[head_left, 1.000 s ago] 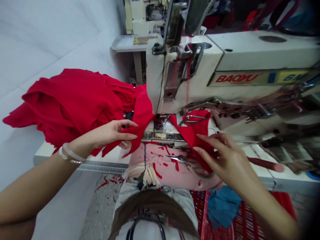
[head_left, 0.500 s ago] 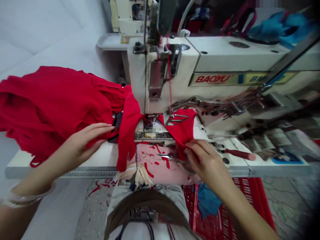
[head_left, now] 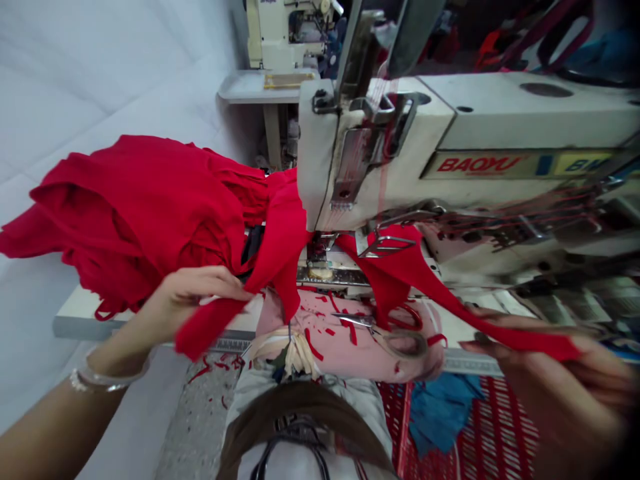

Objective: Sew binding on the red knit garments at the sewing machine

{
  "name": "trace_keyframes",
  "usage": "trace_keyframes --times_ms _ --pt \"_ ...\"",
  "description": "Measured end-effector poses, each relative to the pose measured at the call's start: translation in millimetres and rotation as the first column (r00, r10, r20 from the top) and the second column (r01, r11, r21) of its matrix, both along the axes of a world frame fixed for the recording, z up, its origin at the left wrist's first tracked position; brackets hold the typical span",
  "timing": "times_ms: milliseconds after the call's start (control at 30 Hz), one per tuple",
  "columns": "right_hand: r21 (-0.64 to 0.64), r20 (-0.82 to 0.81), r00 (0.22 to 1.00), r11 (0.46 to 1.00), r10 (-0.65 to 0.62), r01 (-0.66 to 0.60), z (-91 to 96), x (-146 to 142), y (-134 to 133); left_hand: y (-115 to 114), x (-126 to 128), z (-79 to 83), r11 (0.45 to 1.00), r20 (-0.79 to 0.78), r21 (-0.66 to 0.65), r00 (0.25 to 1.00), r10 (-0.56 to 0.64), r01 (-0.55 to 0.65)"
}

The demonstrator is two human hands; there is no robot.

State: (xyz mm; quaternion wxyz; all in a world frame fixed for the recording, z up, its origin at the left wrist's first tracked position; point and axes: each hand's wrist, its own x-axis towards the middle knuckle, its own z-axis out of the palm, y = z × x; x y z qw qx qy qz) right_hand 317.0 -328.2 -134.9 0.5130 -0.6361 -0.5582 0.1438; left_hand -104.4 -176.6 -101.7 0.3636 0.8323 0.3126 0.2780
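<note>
Red fabric [head_left: 285, 250] runs under the needle area of a white sewing machine [head_left: 385, 153]. My left hand [head_left: 203, 293] pinches a narrow red end of it, left of the presser foot [head_left: 319, 250]. On the other side my right hand [head_left: 555, 373], partly blurred, grips a long red strip [head_left: 450, 303] stretched out to the right. Scissors [head_left: 357, 320] lie on a pink padded cloth [head_left: 330, 357] between the hands, among red scraps. Their handles are partly covered by the red fabric.
A large heap of red fabric [head_left: 145, 200] lies on the left of the table [head_left: 80, 317]. Below on the right, a red plastic basket [head_left: 505, 420] holds blue cloth [head_left: 443, 410]. Another machine [head_left: 275, 33] stands behind. Red scraps [head_left: 217, 363] litter the floor.
My left hand has taken hold of the red end and draws it left and down. My right hand has moved far right, pulling a strip taut. The view has shifted.
</note>
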Motion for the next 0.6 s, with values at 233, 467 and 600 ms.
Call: trace_keyframes --times_ms 233,467,600 --pt "0.201 -0.100 0.960 0.951 0.260 -0.237 1.2 -78 75 22 53 27.4 0.819 0.352 -0.308 0.742 0.570 -0.483" --pt "0.161 0.805 0.592 0.945 0.042 -0.285 -22.5 -122 103 2 124 -44.2 0.735 -0.127 0.673 0.966 0.224 -0.082" --pt "0.168 0.786 0.618 0.954 0.024 -0.250 -22.8 -116 99 -3 112 -44.6 0.580 -0.316 0.815 0.850 0.421 0.016"
